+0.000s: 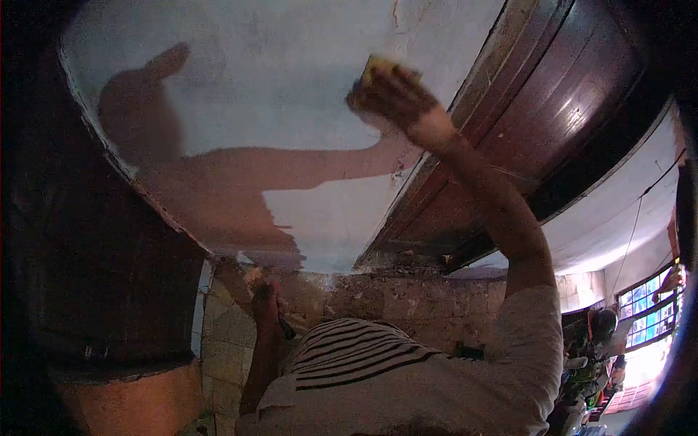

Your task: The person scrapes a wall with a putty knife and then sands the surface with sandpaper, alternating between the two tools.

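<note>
My right hand [396, 94] is raised against the white wall [320, 87], fingers closed over a yellow pad [376, 67] pressed flat to the surface. Motion blurs the fingers a little. Low on the left, my left hand [266, 298] hangs by my body, wrapped round a tool with a dark handle end [289, 332] below the fist and a pale part [253, 276] above it; what kind of tool it is, I cannot tell. Shadows of my head and arm fall across the wall, which shows cracks and flaked paint near the top.
A dark reddish wooden door [538, 94] in its frame stands right of the wall, close to my right arm. Another dark panel [109, 254] borders the left. Worn tiles [225, 341] cover the floor below. Far right are a barred window [647, 312] and cluttered items.
</note>
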`<state>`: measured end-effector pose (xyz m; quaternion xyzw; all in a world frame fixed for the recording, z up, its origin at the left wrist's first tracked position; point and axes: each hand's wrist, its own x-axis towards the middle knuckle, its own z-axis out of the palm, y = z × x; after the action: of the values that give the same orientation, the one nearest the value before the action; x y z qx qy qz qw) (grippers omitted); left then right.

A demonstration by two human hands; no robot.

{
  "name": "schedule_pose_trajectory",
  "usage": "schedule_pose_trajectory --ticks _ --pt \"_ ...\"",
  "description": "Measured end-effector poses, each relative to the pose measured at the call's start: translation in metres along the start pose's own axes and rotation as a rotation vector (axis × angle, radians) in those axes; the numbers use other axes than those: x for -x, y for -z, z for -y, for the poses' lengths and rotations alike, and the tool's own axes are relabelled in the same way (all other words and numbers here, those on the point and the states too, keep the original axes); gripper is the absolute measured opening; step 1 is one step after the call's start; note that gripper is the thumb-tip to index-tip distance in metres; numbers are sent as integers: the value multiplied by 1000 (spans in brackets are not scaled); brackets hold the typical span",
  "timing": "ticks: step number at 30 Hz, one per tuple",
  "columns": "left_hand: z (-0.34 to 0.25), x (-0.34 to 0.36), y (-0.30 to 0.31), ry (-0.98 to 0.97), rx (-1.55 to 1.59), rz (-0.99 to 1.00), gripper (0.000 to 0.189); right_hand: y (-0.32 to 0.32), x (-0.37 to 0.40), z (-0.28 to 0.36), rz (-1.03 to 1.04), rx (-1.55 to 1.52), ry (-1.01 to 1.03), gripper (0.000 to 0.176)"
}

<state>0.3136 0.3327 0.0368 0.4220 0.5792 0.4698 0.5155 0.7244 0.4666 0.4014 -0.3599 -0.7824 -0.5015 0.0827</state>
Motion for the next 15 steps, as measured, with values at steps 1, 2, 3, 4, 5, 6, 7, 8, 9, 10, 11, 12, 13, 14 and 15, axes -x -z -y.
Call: schedule_pose_trajectory --ticks 1,2,3,4,5,6,7,8,9,10,11,12,13,14,15 --pt "-19 7 0 254 28 60 33 2 2 9 42 73 99 59" --pt "-21 9 0 253 33 58 33 2 2 11 83 148 200 60" --pt "-22 10 1 254 69 61 33 3 1 2 80 148 202 60" --pt "-23 10 4 254 102 65 34 7 0 -16 -9 -103 27 60" --pt "-24 10 6 253 132 69 34 12 -3 -34 -97 -355 -151 60" --pt "-24 10 8 253 162 74 34 23 -12 -53 -100 -355 -154 60" --pt "-24 9 9 251 194 79 34 38 -23 -74 -174 -134 -161 60" --pt "-24 8 7 245 193 80 34 46 -29 -85 -246 89 -168 60" --pt "-21 8 5 220 219 53 34 42 -29 -77 -246 92 -172 60" --pt "-18 6 3 192 246 27 34 30 -30 -59 -235 -133 -223 60" --pt "-3 -1 2 186 244 30 34 7 -23 -45 -188 -69 -121 62" --pt "21 -14 0 259 145 41 35 -15 -16 -32 -148 -9 -18 63" --pt "21 -20 -3 330 46 52 35 0 -21 -23 -84 89 104 63" --pt "21 -21 -1 321 49 53 35 15 -25 -15 -18 186 226 63" --pt "5 -9 -1 279 157 93 36 11 -25 -29 -19 191 226 63"
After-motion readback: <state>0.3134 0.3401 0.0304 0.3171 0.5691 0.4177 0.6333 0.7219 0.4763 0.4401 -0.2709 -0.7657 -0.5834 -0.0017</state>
